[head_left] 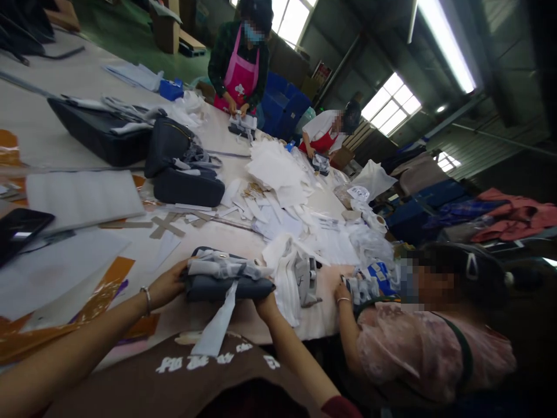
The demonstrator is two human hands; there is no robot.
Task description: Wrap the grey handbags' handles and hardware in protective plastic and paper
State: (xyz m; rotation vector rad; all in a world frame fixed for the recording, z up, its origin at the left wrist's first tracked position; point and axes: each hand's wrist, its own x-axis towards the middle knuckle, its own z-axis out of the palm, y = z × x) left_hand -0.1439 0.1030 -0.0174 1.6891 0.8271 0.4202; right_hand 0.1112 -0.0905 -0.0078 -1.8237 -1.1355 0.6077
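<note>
A dark grey handbag [226,278] lies on its side at the near edge of the long table [65,87], its handles wrapped in white paper and clear plastic. My left hand [167,284] presses against the bag's left end, a bracelet on the wrist. My right hand [266,303] grips the bag's right end from below, fingers curled under it. A white paper strip [217,325] hangs from the bag toward my brown apron.
Two more dark bags [180,165] and a black tray [100,133] sit further back, with heaps of white paper [278,174]. A person in pink [418,342] works at my right; two others in aprons [239,64] stand at the far side. A phone [20,229] lies left.
</note>
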